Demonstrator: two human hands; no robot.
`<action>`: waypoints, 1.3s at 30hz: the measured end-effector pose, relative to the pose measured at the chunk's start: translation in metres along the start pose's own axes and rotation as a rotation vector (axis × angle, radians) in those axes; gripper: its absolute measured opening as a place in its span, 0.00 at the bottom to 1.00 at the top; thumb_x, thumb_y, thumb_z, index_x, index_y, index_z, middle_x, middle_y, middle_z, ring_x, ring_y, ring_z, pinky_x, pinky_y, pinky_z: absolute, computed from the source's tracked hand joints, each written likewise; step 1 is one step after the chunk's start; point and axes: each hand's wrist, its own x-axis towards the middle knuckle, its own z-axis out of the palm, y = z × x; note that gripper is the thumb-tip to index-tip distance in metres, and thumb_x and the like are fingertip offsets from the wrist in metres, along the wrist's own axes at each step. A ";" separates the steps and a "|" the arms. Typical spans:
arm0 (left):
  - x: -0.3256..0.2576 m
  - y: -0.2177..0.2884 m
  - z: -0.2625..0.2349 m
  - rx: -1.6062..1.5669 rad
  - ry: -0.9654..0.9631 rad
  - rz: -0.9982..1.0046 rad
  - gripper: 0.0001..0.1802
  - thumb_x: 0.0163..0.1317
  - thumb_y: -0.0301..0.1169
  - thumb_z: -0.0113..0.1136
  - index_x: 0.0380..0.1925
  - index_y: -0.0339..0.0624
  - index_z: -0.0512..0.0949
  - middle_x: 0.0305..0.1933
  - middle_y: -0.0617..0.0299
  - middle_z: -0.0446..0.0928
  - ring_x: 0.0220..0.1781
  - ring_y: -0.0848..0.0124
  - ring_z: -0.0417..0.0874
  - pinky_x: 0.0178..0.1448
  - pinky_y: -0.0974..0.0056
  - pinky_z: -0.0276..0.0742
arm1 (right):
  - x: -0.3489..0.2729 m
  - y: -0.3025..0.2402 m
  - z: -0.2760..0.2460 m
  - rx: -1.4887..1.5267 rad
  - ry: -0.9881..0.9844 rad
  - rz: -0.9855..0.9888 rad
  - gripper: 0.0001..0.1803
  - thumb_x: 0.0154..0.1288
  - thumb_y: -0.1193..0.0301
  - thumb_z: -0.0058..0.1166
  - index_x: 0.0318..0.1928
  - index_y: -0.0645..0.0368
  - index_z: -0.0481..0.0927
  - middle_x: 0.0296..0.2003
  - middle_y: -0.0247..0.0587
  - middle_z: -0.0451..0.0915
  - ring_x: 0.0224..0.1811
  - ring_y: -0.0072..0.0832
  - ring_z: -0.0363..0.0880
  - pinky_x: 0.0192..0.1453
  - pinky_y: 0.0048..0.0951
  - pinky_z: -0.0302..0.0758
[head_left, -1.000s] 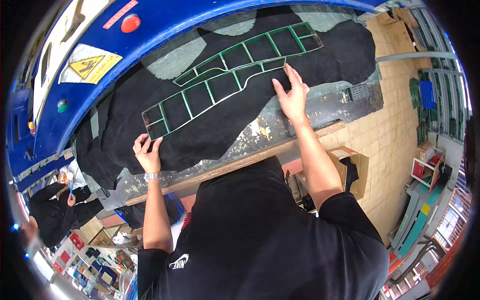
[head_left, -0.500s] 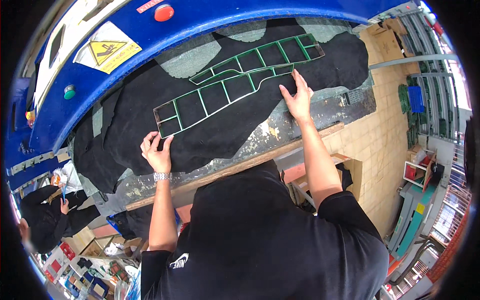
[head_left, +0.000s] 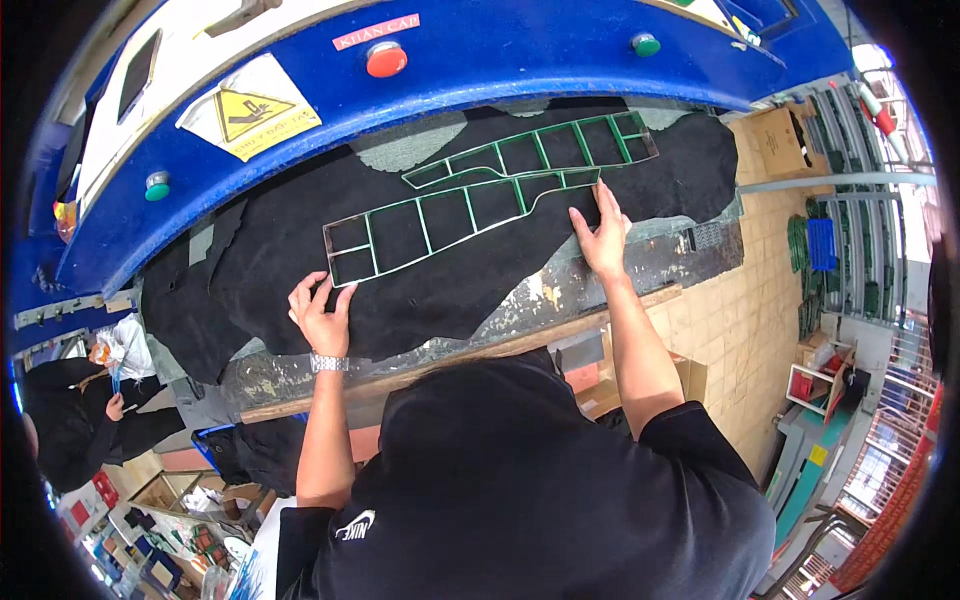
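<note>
Two green-edged cutting dies (head_left: 445, 228), long ladder-like metal frames with cross bars, lie side by side on a dark sheet of material (head_left: 430, 310). My left hand (head_left: 322, 315) grips the left corner of the nearer die, index finger at its end and thumb at its front edge. At that die's narrow right tip, my right hand (head_left: 606, 240) touches it with a fingertip, the thumb standing apart below. Just beyond lies the farther die (head_left: 540, 150), which neither hand touches.
A blue press (head_left: 520, 60) with red and green buttons spans the far side. The worn bed (head_left: 270, 378) has a wooden front edge (head_left: 380, 378). Another person (head_left: 75, 420) is at the left. Racks (head_left: 860, 190) and a cardboard box (head_left: 775, 140) stand right.
The view has tilted, showing more of the press and a second green button. Both hands stay at the ends of the nearer die, with little visible shift against the material.
</note>
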 end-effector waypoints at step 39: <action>-0.031 0.085 0.007 -0.020 -0.165 0.146 0.23 0.47 0.47 0.75 0.41 0.48 0.86 0.41 0.58 0.75 0.50 0.55 0.73 0.59 0.52 0.68 | -0.021 -0.090 -0.063 0.111 -0.476 -0.329 0.22 0.60 0.59 0.68 0.43 0.66 0.85 0.32 0.54 0.85 0.36 0.49 0.85 0.44 0.40 0.80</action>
